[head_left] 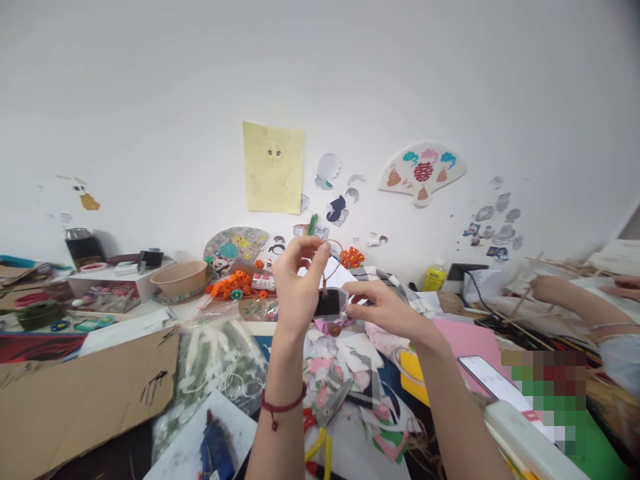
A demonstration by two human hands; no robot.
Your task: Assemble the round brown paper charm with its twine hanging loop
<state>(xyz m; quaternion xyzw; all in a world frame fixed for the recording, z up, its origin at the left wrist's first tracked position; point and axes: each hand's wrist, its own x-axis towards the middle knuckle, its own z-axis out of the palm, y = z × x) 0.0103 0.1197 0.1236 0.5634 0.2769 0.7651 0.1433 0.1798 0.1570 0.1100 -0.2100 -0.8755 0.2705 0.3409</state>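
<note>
Raised in front of me, my left hand (301,283) pinches a thin brown cord (328,273) between thumb and fingers. Part of the cord loops above the fingertips. From it hangs a small dark plaque-like ornament (329,304) with a pale edge at its right. My right hand (383,307) has its thumb and fingertips closed on that right edge. Just beneath the ornament shows a brown bead (334,329); whether it is attached I cannot tell. Below both hands lies a pile of paper scraps (357,373), with yellow-and-red-handled scissors (327,417) on it.
Cardboard (85,393) and a clear plastic bag (220,353) lie left. Behind stand a tan bowl (180,280) and orange flower pieces (233,285). A phone (487,377) lies right, near a pink sheet (465,337). Another person's hand (550,290) works among sticks at far right.
</note>
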